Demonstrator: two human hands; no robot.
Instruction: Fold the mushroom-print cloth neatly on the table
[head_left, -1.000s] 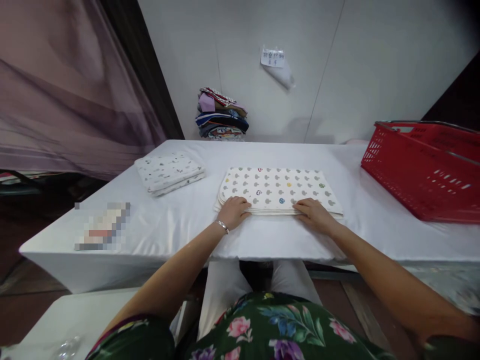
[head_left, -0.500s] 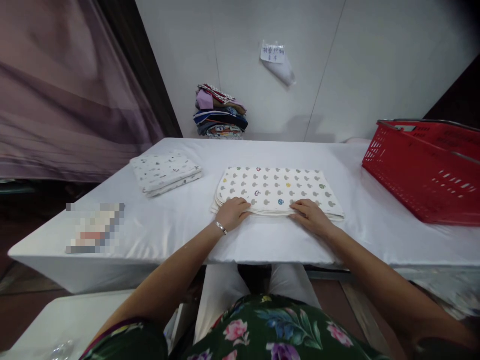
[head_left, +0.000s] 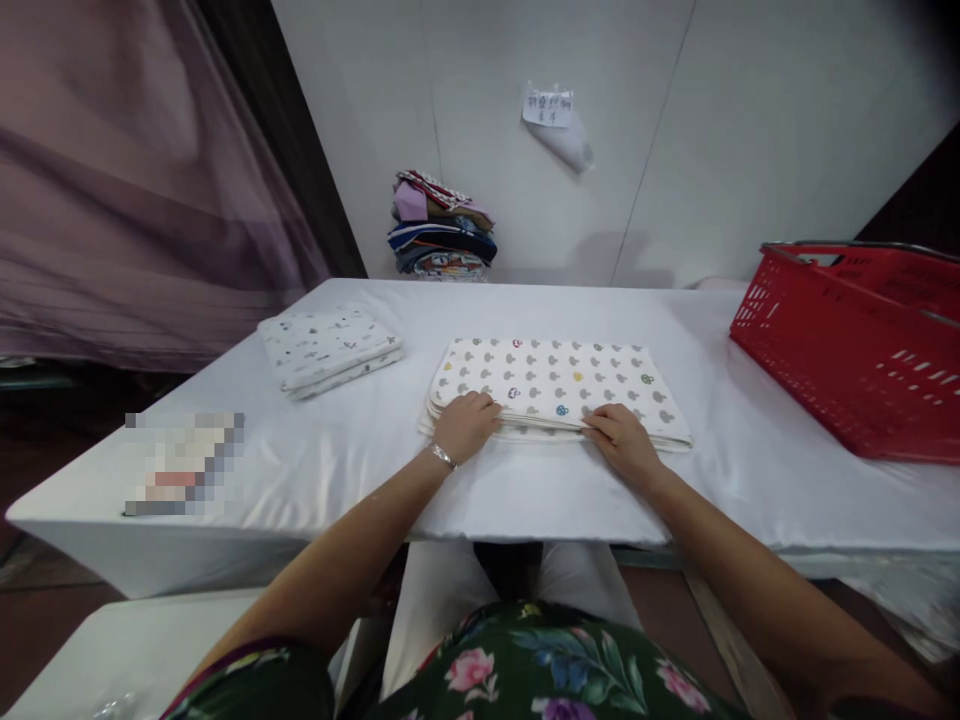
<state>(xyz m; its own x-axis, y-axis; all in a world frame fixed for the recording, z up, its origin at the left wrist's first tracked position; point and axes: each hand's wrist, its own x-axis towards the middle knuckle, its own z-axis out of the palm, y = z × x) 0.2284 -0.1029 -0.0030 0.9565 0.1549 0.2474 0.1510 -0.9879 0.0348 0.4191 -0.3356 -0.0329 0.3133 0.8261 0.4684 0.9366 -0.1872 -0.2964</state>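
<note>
Well left of the hands, a pixelated flat item [head_left: 184, 465], too obscured to identify; just beyond, a folded white cloth with small grey-green print [head_left: 330, 350]. Looks set aside to leave room. Between and ahead of the hands, a folded white rectangular cloth with grey and coloured mushroom-like motifs [head_left: 551, 375]. Left hand [head_left: 466, 428] and right hand [head_left: 621, 440] pinching its near edge, well apart, seemingly to keep the upper layers level above the one beneath. Right of the hands, a red perforated plastic basket [head_left: 840, 350], perhaps kept within reach.

Far left, a mauve curtain [head_left: 150, 180]. Below the hands, a desk draped in shiny white fabric [head_left: 360, 480]. Beyond the left hand, stacked multicoloured textiles [head_left: 442, 230]; higher, between the hands, a handwritten paper note [head_left: 549, 108] on a pale wall [head_left: 645, 150].
</note>
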